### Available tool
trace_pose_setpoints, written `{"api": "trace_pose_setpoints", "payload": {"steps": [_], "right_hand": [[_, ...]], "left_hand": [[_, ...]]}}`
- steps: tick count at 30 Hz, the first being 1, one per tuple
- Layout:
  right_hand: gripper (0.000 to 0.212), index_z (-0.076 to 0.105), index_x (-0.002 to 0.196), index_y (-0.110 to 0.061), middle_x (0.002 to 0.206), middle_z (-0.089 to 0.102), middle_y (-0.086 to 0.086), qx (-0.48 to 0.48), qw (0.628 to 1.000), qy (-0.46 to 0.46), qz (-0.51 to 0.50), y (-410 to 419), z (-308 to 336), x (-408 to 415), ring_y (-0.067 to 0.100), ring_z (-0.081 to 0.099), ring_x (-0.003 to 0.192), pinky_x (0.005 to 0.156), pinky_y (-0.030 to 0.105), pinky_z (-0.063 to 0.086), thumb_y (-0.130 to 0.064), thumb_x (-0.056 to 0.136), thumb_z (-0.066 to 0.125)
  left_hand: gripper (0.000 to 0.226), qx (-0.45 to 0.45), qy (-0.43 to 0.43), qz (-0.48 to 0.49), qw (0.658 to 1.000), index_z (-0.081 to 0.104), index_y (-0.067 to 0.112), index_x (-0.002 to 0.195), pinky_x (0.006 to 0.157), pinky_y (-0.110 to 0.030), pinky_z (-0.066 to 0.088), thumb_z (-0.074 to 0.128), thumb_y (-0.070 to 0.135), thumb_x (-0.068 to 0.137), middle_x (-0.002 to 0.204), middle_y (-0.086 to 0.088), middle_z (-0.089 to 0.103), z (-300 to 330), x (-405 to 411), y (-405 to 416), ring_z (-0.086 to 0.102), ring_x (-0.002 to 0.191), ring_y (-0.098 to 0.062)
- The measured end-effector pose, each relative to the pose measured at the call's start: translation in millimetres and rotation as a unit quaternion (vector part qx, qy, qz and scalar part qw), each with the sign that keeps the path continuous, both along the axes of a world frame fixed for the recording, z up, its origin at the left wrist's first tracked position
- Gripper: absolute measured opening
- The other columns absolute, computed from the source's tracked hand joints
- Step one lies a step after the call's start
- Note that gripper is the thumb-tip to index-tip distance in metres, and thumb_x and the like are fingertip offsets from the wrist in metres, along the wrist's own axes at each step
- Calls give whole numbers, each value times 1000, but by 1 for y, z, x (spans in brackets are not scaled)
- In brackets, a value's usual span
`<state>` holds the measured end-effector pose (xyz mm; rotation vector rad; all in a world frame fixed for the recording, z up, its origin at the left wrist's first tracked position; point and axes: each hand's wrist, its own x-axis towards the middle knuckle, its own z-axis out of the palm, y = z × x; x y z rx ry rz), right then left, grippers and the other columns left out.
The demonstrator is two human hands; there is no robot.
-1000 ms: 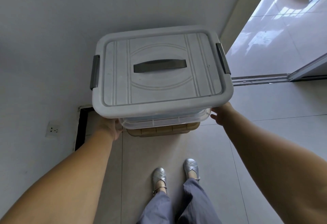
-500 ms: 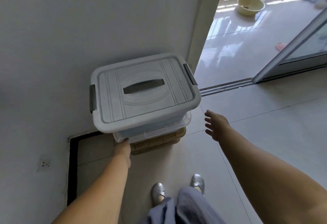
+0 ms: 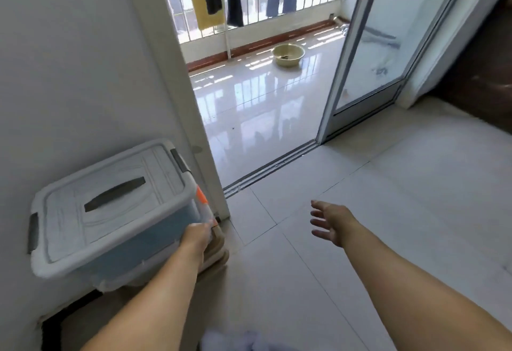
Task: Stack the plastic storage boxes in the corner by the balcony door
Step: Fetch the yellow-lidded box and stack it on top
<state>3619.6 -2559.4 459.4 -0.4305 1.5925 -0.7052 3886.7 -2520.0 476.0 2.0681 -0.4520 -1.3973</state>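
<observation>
A clear plastic storage box with a grey lid [image 3: 110, 201] and a dark handle sits on top of a tan box [image 3: 219, 245], against the wall in the corner beside the balcony door frame [image 3: 205, 140]. Only a corner of the tan box shows under it. My left hand [image 3: 195, 237] is curled on the top box's front right corner, by an orange patch. Out to the right, my right hand [image 3: 331, 223] hovers over the floor tiles with its fingers spread and nothing in it.
The sliding glass door [image 3: 368, 45] stands open, with its floor track [image 3: 271, 169] just right of the boxes. On the balcony floor sits a yellow basin [image 3: 288, 55], and clothes hang at the railing. A dark gap [image 3: 50, 328] runs along the wall base.
My right hand has let go of the box and swung out to the right. My left hand slid to the box's front right corner. My view lifted and turned toward the balcony.
</observation>
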Motion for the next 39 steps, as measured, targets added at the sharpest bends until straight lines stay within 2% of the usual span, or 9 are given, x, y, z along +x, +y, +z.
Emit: {"api": "trace_pose_setpoints", "payload": {"steps": [2, 6, 12, 20, 26, 28, 31, 33, 39], "right_hand": [[28, 56, 112, -9, 115, 57, 10, 0, 1000, 9, -7, 12, 1, -40, 27, 56, 102, 81, 43, 50, -26, 89, 59], [22, 58, 107, -7, 103, 56, 9, 13, 995, 40, -87, 60, 9, -165, 31, 60, 105, 87, 44, 50, -22, 90, 56], [13, 56, 83, -10, 86, 54, 6, 24, 964, 61, -256, 135, 12, -332, 22, 56, 79, 66, 33, 46, -21, 90, 55], [16, 59, 102, -15, 85, 58, 6, 9, 890, 54, -453, 218, -5, -483, 22, 57, 81, 64, 28, 44, -23, 89, 58], [15, 57, 104, -13, 82, 57, 5, 26, 822, 40, -568, 257, -18, -625, 20, 56, 76, 61, 27, 42, -21, 92, 56], [16, 58, 105, -12, 82, 57, 6, 47, 808, 43, -586, 268, -14, -664, 23, 57, 82, 63, 28, 42, -21, 92, 56], [18, 57, 107, -11, 93, 59, 10, 59, 785, 48, -615, 284, -10, -730, 26, 56, 92, 73, 33, 44, -21, 92, 56], [20, 58, 110, -12, 101, 58, 12, 59, 765, 46, -639, 296, -13, -766, 28, 58, 96, 80, 37, 45, -20, 93, 55], [27, 60, 113, -11, 118, 62, 17, 83, 714, 14, -695, 350, -36, -856, 29, 59, 107, 86, 36, 43, -25, 90, 60]], "left_hand": [[43, -11, -15, -16, 1000, 49, -6, 131, 77, -34, 42, 50, 17, 95, 133, -25, 54, 1, -29, -10, 56, 104, -28], [43, -20, -18, -94, 995, 49, -1, 131, 97, -45, 43, 52, 19, 93, 133, -22, 53, 0, -138, -26, 52, 124, -39], [16, -54, -15, -287, 956, 54, 9, 105, 60, -28, 34, 51, 21, 94, 90, -12, 53, 4, -322, -40, 54, 93, -29], [8, -64, -30, -500, 863, 52, 19, 95, 54, -27, 28, 52, 12, 93, 71, -2, 44, 0, -545, -44, 43, 61, -16], [41, -49, -14, -590, 806, 50, 6, 132, 76, -31, 36, 54, 16, 93, 101, -13, 55, -37, -752, -54, 54, 89, -27], [37, -21, -16, -613, 790, 52, 7, 127, 77, -31, 37, 54, 16, 92, 103, -13, 56, -36, -811, -55, 55, 91, -27], [6, -14, -20, -662, 749, 54, 12, 85, 74, -29, 33, 53, 14, 90, 87, -13, 53, -31, -908, -52, 53, 85, -25], [21, -8, -43, -687, 726, 44, 15, 70, 73, -30, 32, 51, 13, 90, 80, -11, 50, -33, -970, -48, 50, 84, -25], [8, -14, -43, -745, 666, 49, 17, 98, 84, -34, 40, 52, 16, 91, 89, -9, 55, -44, -1114, -3, 56, 96, -29]]}}
